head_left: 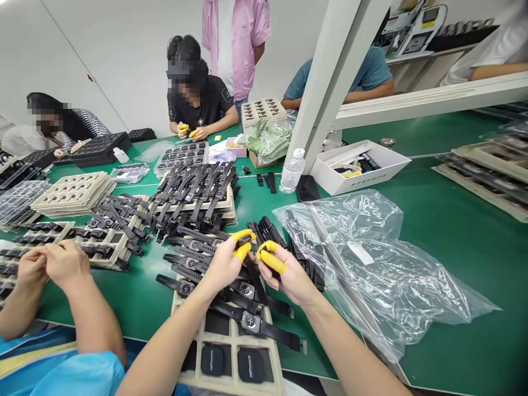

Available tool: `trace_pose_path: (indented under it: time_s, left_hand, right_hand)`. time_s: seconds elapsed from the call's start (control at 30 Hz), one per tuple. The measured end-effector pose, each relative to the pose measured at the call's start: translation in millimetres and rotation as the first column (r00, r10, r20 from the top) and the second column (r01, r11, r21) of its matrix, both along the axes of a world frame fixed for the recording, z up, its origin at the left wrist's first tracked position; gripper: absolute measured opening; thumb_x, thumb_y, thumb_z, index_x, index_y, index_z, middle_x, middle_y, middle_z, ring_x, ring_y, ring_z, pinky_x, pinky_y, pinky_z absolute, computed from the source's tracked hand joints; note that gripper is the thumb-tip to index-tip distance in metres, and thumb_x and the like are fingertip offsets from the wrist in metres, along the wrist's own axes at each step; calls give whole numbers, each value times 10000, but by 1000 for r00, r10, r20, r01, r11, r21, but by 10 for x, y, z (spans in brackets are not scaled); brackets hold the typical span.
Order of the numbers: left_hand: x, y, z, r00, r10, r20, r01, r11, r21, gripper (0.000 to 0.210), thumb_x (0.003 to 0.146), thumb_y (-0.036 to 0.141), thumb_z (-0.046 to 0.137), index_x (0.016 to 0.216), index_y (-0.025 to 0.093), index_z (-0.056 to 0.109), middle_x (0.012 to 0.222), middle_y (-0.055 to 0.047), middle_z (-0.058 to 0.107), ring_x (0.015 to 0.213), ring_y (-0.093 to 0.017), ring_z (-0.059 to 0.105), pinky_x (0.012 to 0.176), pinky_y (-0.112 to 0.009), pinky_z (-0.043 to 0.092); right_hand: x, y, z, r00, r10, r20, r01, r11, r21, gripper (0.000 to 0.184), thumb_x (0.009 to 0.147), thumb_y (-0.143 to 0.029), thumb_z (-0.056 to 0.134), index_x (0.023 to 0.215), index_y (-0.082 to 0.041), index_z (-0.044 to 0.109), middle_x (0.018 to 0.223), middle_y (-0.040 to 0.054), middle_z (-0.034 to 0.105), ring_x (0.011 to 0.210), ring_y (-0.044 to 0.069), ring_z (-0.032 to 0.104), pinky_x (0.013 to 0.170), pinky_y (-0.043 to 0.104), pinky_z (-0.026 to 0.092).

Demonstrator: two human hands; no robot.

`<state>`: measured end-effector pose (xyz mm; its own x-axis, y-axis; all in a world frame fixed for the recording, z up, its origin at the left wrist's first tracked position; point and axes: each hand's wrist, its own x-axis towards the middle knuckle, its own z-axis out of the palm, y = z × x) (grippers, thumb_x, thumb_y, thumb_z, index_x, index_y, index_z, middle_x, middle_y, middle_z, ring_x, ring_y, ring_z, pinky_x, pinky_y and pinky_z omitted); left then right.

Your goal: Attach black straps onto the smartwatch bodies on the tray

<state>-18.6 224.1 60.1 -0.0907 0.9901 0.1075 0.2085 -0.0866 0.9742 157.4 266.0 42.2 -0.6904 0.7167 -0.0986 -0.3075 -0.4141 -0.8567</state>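
Yellow finger cots cover fingertips on both of my hands. My left hand [226,263] is closed around a dark smartwatch body [245,240]. Close beside it, my right hand [286,270] pinches a black watch strap [256,280], partly hidden by the fingers. Whether strap and watch are joined at this spot I cannot tell. Beneath my hands, several strapped smartwatches [251,322] lie face down across a beige tray [231,363]. Square black pieces sit in the tray's near compartments. Just beyond my right hand is a pile of black straps [270,231], partly under clear plastic.
Clear plastic bags [371,258] spread over the green table [466,258] at right. A water bottle [292,171] and white box [363,168] stand by a post [319,82]. Watches heap on another tray [193,192]. A co-worker's hands [61,264] are at left; others sit opposite.
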Motion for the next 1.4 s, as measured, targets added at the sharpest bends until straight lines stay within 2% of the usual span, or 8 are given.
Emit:
trace_pose_path:
  time_s: [0.1,0.27,0.57,0.73,0.87,1.07,1.3,1.4]
  left_hand:
    - [2,-24,-69,943,-81,-322,142,975,172,432,954,105,499,1351,201,641,1395,-124,677,1345,-245,616,1175,-477,499]
    - [-80,-42,-29,838,-125,-531,283,932,228,549,931,34,436,1435,202,577,1407,-139,636,1370,-242,585,1172,-457,512]
    - [-57,-28,-24,855,-96,-510,265,926,269,492,999,70,410,1451,222,533,1419,-137,604,1388,-249,556,1188,-471,485]
    - [-71,-21,95,830,-170,-531,323,923,209,448,1063,178,415,1501,221,495,1449,-146,548,1399,-242,528,1206,-455,460]
    - [-87,-48,173,776,-201,-597,368,914,171,447,1081,231,397,1519,192,481,1452,-167,539,1390,-261,528,1195,-466,471]
    - [-95,-52,145,591,-107,-799,371,916,152,421,1040,227,451,1427,90,544,1309,-215,593,1280,-322,577,1084,-507,554]
    - [-108,-67,191,609,-111,-785,404,895,187,418,1037,192,423,1437,110,512,1310,-197,601,1269,-294,597,1085,-478,560]
    - [-78,-75,209,555,-98,-826,399,902,161,411,1016,194,465,1412,113,538,1264,-194,614,1229,-309,607,1049,-494,578]
  right_hand:
    - [-48,-55,-5,1000,14,-19,-15,999,-44,375,900,-529,729,923,-199,553,577,-73,524,396,51,345,387,174,240]
    - [-19,-33,29,992,122,6,-122,990,-68,337,883,-486,720,890,-185,567,502,-78,496,363,48,293,369,177,193]
    - [-90,-68,93,995,-4,-99,-15,982,-189,330,832,-438,758,877,-218,516,467,-108,462,346,53,275,348,161,184]
    - [-75,-41,104,987,-28,-157,-15,965,-264,343,804,-437,776,859,-221,515,463,-115,453,345,51,275,338,155,195]
    - [-63,-40,96,993,-21,-115,-9,967,-253,355,791,-439,785,829,-219,509,450,-122,432,337,42,253,333,152,180]
    - [-54,-35,85,1000,4,-19,-9,969,-247,360,791,-438,785,817,-220,501,453,-137,389,351,32,210,338,145,159]
    - [-31,-46,122,1000,23,-19,-27,973,-229,344,792,-450,769,823,-217,517,446,-125,408,348,38,224,336,150,161]
    - [-20,-37,129,999,34,14,-29,970,-240,350,776,-447,778,821,-216,520,444,-128,398,357,35,210,339,146,153]
